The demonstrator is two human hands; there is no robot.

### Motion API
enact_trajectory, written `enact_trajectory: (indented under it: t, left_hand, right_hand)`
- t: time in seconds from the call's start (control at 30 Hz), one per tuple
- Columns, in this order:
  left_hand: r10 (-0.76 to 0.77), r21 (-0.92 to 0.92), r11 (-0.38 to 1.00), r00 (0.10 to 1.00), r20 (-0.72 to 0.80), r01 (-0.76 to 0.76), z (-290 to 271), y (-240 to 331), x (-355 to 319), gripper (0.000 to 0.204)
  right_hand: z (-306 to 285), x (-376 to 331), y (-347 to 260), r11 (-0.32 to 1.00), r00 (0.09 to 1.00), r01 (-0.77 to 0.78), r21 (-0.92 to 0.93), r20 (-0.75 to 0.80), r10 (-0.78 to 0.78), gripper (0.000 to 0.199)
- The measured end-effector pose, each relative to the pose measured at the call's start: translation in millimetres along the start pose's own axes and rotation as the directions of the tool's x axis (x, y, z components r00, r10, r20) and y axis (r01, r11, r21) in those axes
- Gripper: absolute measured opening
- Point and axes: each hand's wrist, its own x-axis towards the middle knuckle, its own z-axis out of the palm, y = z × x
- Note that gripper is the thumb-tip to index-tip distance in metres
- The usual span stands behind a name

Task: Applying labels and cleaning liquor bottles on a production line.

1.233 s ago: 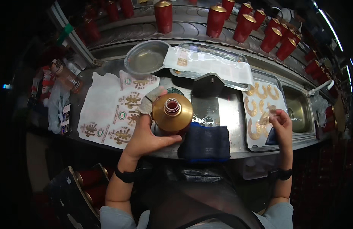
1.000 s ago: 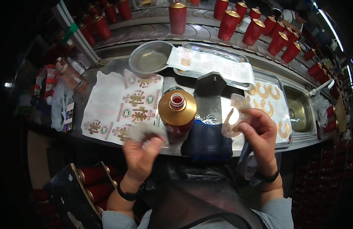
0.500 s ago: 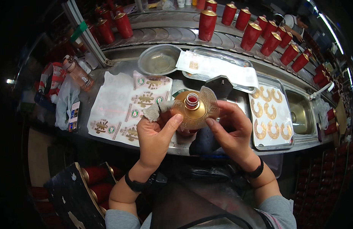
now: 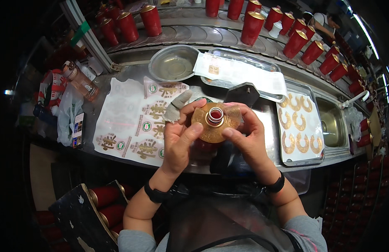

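Between my hands stands a red bottle with an open neck, seen from above. A gold patterned C-shaped decal curves around the neck over its shoulder. My left hand pinches the decal's left side, thumb on top, with a grey cloth cover on one finger. On the opposite side my right hand presses thumb and fingers against the decal's right part. Both hands are closed; my palms and the bottle's lower body are mostly hidden.
Printed decal sheets lie left, beside a metal bowl. At right, a tray holds a sheet of gold C-shaped decals next to a sink. Behind, red bottles stand on a conveyor; a co-worker is beyond.
The decal's right side, raised and loose before, now lies down around the neck. My right hand has moved slightly left and up. Bottles on the conveyor have shifted to the right.
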Motion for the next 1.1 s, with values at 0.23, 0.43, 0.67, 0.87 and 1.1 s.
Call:
enact_trajectory:
  t: [0.23, 0.43, 0.67, 0.87, 1.1]
  left_hand:
    - [0.104, 0.074, 0.992, 0.992, -0.072, -0.098, 13.2, -8.5, -12.1, 0.058]
    - [0.014, -0.016, 1.000, 0.992, -0.127, -0.016, 10.4, -0.9, -7.0, 0.058]
    - [-0.025, 0.038, 0.999, 0.996, -0.083, 0.028, 8.0, -3.2, -6.7, 0.058]
    - [-0.041, 0.027, 0.999, 0.999, -0.021, 0.042, 3.3, -1.9, -5.3, 0.062]
    - [-0.061, -0.011, 0.998, 0.998, -0.013, 0.061, 2.6, 1.9, -4.6, 0.065]
  right_hand:
    - [-3.8, 7.2, -0.9, 0.988, 0.994, 0.028, -0.152, 0.107, -0.011, 0.038]
    - [-4.5, 8.5, -4.0, 0.988, 0.990, -0.116, -0.098, 0.064, 0.123, 0.038]
    - [-0.9, 8.9, -0.7, 0.979, 0.996, 0.043, -0.201, 0.085, -0.026, 0.034]
    - [-1.9, 8.9, 0.3, 0.995, 0.998, 0.006, -0.102, 0.070, 0.001, 0.030]
    - [-2.8, 3.3, 1.9, 0.971, 0.997, 0.080, -0.225, 0.029, -0.075, 0.028]
